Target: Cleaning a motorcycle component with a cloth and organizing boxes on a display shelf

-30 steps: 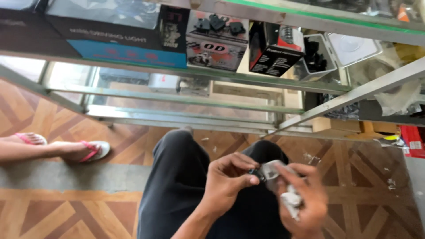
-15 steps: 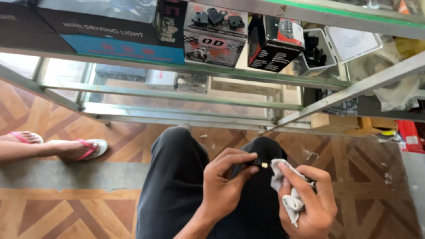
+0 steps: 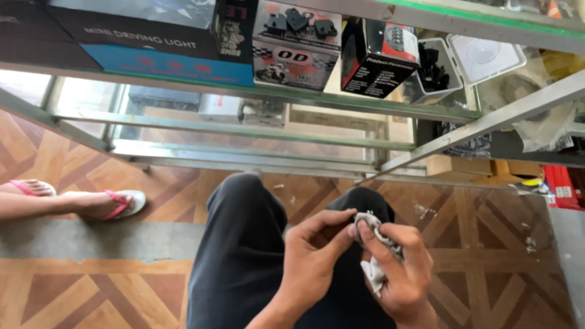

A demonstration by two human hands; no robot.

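Glass display shelf (image 3: 292, 97) with metal frame runs across top of view. On it: long black-and-blue box (image 3: 146, 45), beside it checkered box with black parts pictured (image 3: 297, 44), then tilted black-and-red box (image 3: 378, 56), then clear tub of black parts (image 3: 434, 68) and clear plastic lid (image 3: 485, 55). Wood-pattern parquet floor (image 3: 493, 244) below, grey concrete strip (image 3: 91, 239) crossing it at left. Another person's foot in pink flip-flop (image 3: 113, 204) rests at strip's edge. Red package (image 3: 563, 186) at far right.

Wood-pattern floor (image 3: 499, 244) across lower frame; glass display case (image 3: 244, 131) with metal frame up top; grey step (image 3: 91, 240) lower left; daylight
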